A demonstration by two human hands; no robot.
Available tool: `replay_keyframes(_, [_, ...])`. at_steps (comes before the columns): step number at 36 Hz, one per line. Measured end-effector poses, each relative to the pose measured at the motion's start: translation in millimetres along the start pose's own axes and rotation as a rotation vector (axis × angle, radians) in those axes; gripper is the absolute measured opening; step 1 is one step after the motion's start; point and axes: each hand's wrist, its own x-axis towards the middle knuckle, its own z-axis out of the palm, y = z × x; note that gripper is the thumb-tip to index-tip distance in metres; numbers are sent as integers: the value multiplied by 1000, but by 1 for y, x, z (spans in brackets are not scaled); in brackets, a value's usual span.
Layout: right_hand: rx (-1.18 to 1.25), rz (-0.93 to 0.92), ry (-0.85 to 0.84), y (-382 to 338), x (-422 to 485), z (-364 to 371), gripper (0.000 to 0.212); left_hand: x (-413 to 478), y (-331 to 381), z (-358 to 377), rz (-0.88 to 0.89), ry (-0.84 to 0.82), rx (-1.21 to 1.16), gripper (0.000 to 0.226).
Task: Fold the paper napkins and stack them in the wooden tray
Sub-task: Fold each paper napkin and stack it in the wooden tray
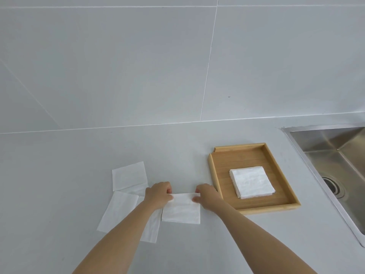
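Observation:
A white paper napkin (180,209) lies flat on the grey counter in front of me. My left hand (158,193) pinches its far left corner and my right hand (206,195) pinches its far right corner. Several unfolded white napkins (128,177) lie overlapping to the left, partly under my left forearm. The wooden tray (215,175) stands just right of my right hand and holds a stack of folded napkins (251,181) near its middle.
A steel sink (335,157) is sunk into the counter at the far right, its rim close to the tray. A grey tiled wall rises behind the counter.

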Motion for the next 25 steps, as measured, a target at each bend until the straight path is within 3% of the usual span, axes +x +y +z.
replay_keyframes(1, [54,3,9,-1,0,-2,8,-1,-1,-2,-6,0,-63,25])
replay_keyframes(3, [170,11,41,-1,0,-8,13,-2,-2,-7,-6,2,-192,32])
replay_keyframes(10, [467,66,150,2,1,-27,28,0,8,-20,0,71,-598,31])
replay_keyframes(14, [561,82,243,16,-4,-55,5,7,44,-28,38,101,-701,31])
replay_keyframes(17, [608,84,275,33,-7,-73,35,14,67,-28,47,102,-735,31])
replay_keyframes(20, [623,88,293,57,-11,-87,45,23,92,-23,74,99,-724,32])
replay_keyframes(22, [625,98,287,72,-14,-98,46,28,110,-19,107,89,-718,32])
replay_keyframes(25, [618,112,276,95,-19,-110,26,34,132,-11,146,62,-690,33])
